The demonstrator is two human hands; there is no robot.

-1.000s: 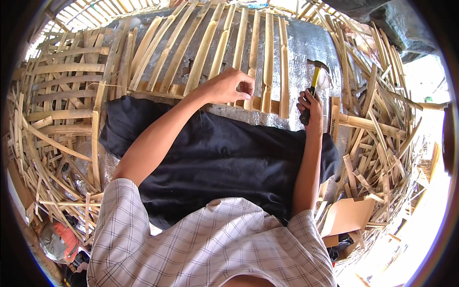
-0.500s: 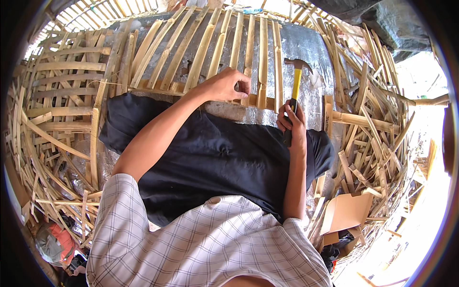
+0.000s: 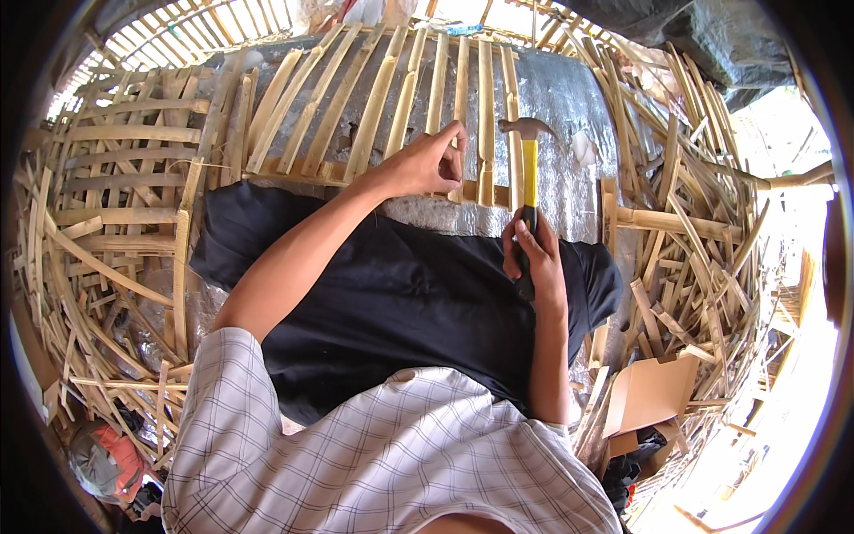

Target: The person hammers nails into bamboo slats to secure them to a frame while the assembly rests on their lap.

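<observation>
1. Two hands work close: the left hand (image 3: 427, 162) pinches together at a slat (image 3: 485, 125); the right hand (image 3: 532, 258) is clamped on the hammer (image 3: 528, 156), raised just beside.
2. A crooked blow may hit the fingers or split the slat.
3. What the fingers pinch is too small to see.

A bamboo craft workshop: split bamboo slats (image 3: 133, 231) heaped all round, cardboard pieces (image 3: 654, 392) among them.

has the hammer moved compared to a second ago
Yes. The hammer in the right hand has swung left, toward the left hand pinching at the bamboo slats; before, it stood off to their right.
</observation>
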